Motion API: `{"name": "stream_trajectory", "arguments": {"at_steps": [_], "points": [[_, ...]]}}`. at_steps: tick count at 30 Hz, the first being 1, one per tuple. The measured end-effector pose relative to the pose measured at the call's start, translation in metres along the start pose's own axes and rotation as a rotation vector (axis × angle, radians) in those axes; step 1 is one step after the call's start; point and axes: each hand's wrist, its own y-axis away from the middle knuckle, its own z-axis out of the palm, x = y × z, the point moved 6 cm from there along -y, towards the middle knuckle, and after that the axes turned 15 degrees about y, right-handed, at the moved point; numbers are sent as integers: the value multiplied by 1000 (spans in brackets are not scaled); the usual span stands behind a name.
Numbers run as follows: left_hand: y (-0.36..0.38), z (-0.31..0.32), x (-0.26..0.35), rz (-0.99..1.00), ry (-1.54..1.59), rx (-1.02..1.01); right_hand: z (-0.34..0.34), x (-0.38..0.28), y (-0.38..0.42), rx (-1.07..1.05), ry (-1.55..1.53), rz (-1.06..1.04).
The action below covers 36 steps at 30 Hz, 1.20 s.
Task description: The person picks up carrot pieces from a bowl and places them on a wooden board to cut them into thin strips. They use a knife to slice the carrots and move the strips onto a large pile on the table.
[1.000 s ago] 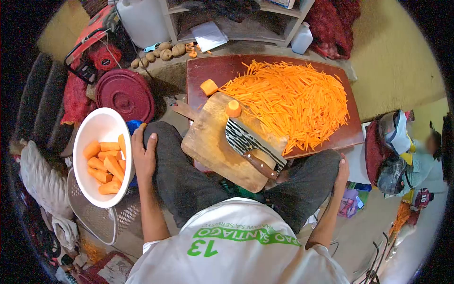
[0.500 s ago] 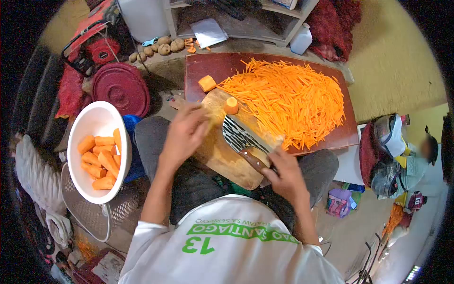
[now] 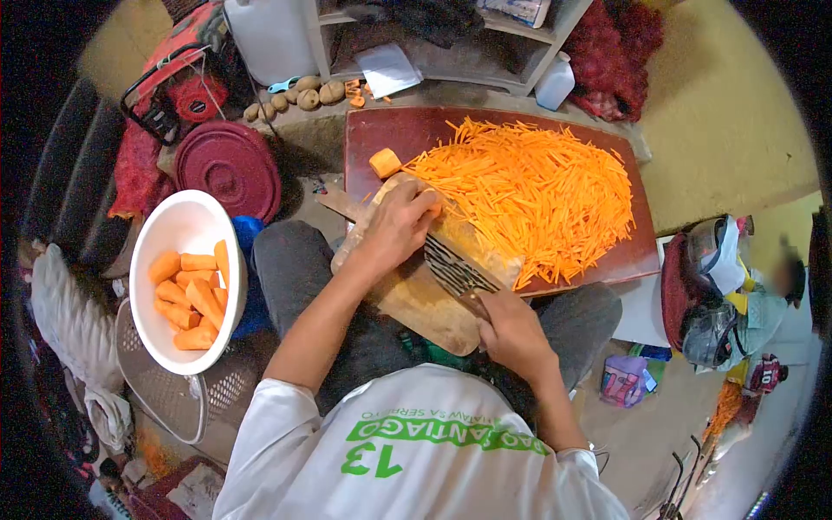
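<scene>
My left hand [image 3: 400, 224] is closed over a carrot piece [image 3: 436, 209] on the wooden cutting board [image 3: 431, 316]; only a bit of orange shows by its fingertips. The board lies tilted across my lap and the edge of a dark red board. My right hand [image 3: 513, 325] grips the brown handle of a knife [image 3: 457, 269], whose dark, streaked blade rests over the cutting board beside my left hand. A big heap of carrot strips [image 3: 537, 195] spreads over the red board [image 3: 381, 130]. One thick carrot chunk [image 3: 385, 163] sits at its left.
To my left, a white basin [image 3: 149, 338] holds several peeled carrots [image 3: 204, 299], above a perforated basket [image 3: 156, 381]. Behind it lies a round maroon lid [image 3: 227, 169]. Several potatoes [image 3: 308, 98] line the ledge by a shelf [image 3: 529, 61]. Helmets [image 3: 709, 334] stand at the right.
My left hand has moved right and down, from hovering open over the board to closing on the carrot piece. The knife blade has turned to a steeper angle beside it.
</scene>
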Motion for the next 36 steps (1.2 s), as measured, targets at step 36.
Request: {"name": "stream_trajectory", "arguments": {"at_steps": [36], "points": [[59,7,38,2,35,26,-63,149,-86,258,-510,340]]}}
